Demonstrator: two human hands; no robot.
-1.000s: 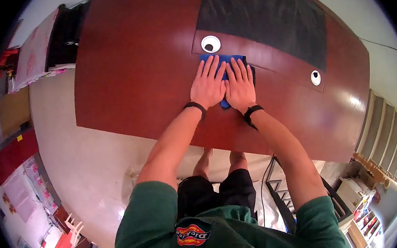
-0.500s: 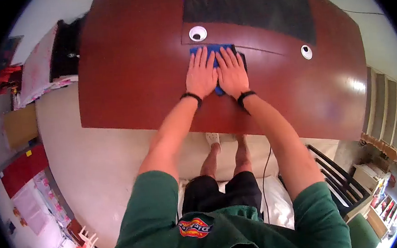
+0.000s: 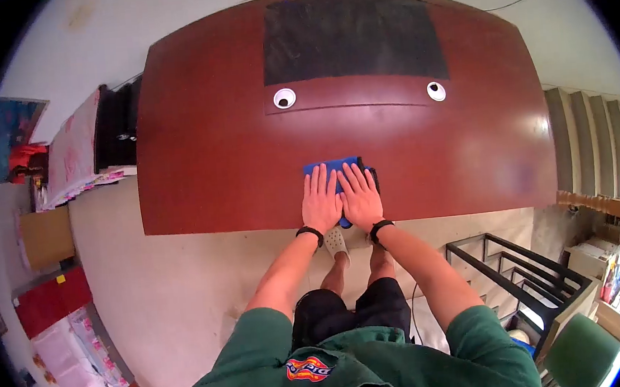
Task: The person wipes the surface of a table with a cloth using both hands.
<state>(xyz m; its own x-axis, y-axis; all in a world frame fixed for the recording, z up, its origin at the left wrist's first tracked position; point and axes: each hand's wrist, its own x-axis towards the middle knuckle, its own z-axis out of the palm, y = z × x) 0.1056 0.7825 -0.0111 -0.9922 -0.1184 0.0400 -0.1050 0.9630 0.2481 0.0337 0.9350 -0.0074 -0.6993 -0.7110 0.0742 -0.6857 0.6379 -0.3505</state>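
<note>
Cloth, blue with dark edging: flat on the bench, close to the near edge, about midway between the left and right ends. Apparently folded, to judge by the overlapping dark border at right; probably to give a thicker pad, matched to the span of two palms.

On the left half of the cloth: left hand. On the right half: right hand. Neither clenched nor gripping; palms down, fingers extended toward the far side, tips close to the far hem. Held presumably by downward pressure alone. Fingers slightly parted, likely to spread the load. Thumbs turned inward, side by side over the middle; contact between them impossible to tell. Paired placement probably to keep pressure even and to prevent twisting.

At the near edge: wrists, with left band and right band. Forearms diverging toward the near side, elbows almost straight, up to left sleeve and right sleeve; well suited to bearing down from the shoulders.

Farther out, beyond the cloth and well apart: left grommet, right grommet, then dark panel. Near right, off the bench: black frame.
</note>
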